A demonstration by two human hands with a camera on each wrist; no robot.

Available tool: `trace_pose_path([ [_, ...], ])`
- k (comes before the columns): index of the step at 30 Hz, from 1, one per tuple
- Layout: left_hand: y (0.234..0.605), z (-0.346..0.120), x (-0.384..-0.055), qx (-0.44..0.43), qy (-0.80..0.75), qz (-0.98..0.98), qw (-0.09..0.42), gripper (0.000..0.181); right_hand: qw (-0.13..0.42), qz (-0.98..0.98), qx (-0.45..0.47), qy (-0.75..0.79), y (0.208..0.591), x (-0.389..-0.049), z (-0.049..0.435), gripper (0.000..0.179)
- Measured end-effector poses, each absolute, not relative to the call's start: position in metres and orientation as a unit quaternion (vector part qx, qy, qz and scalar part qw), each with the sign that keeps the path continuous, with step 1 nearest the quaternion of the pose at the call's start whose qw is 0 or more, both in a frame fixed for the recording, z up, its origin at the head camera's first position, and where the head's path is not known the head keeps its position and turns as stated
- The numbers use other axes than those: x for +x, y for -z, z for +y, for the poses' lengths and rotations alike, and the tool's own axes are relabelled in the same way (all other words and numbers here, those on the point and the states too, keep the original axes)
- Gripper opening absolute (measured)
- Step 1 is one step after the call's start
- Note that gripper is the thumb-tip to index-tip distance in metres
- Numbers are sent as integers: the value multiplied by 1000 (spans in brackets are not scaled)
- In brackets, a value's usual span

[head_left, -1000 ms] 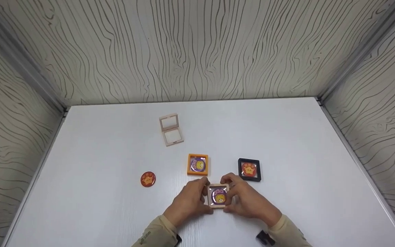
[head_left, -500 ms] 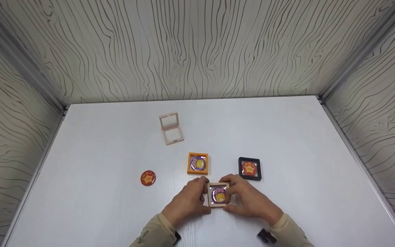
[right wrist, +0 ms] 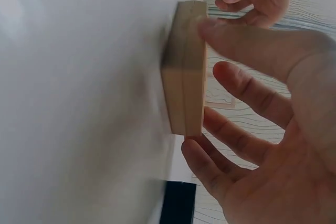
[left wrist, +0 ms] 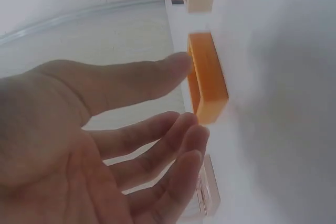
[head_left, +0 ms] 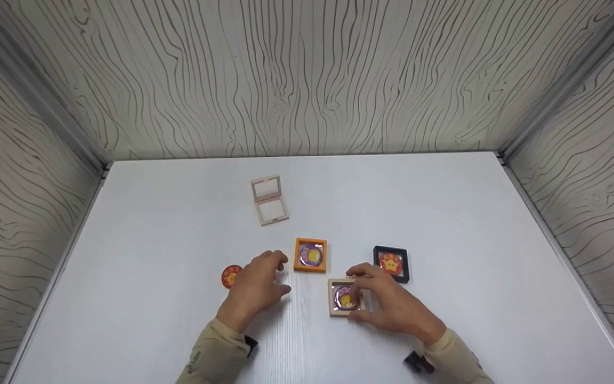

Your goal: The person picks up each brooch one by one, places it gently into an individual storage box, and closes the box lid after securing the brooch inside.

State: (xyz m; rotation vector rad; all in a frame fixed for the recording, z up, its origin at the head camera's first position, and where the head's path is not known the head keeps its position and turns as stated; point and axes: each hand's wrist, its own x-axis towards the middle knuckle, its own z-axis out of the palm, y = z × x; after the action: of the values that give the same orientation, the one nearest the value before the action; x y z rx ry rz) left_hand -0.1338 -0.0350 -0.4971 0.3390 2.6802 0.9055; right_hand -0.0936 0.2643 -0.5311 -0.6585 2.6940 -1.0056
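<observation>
My right hand grips a light wooden-looking square display frame by its near and far edges, thumb in front. Behind its clear window is a purple round badge with a yellow bear. In the right wrist view the frame rests on or just above the table; I cannot tell which. My left hand is empty, its fingers loosely bent, above the table. It partly covers a red round badge with a yellow star.
An orange frame with a bear badge stands between the hands, farther back. Just beyond my right hand lies a black frame with a star badge. An unfolded pale frame lies toward the back of the white table.
My left hand has let go of the pale frame and moved left, toward the red badge. The right hand stays on the frame, which has shifted slightly.
</observation>
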Motion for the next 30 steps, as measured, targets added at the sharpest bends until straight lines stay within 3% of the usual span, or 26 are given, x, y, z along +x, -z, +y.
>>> trace_pose_path([
  [5,501,-57,-135,95,-295,945,105,47,85,916,-222,324,513,-115,259,18],
  [12,511,-91,-141,72,-279,956,58,48,94,915,-252,302,487,-156,240,30],
  [23,522,-105,-223,28,-390,910,139,89,121,894,-312,299,497,-190,188,30],
  [30,519,-102,-212,9,-344,926,156,91,131,907,-247,315,508,-236,170,37],
])
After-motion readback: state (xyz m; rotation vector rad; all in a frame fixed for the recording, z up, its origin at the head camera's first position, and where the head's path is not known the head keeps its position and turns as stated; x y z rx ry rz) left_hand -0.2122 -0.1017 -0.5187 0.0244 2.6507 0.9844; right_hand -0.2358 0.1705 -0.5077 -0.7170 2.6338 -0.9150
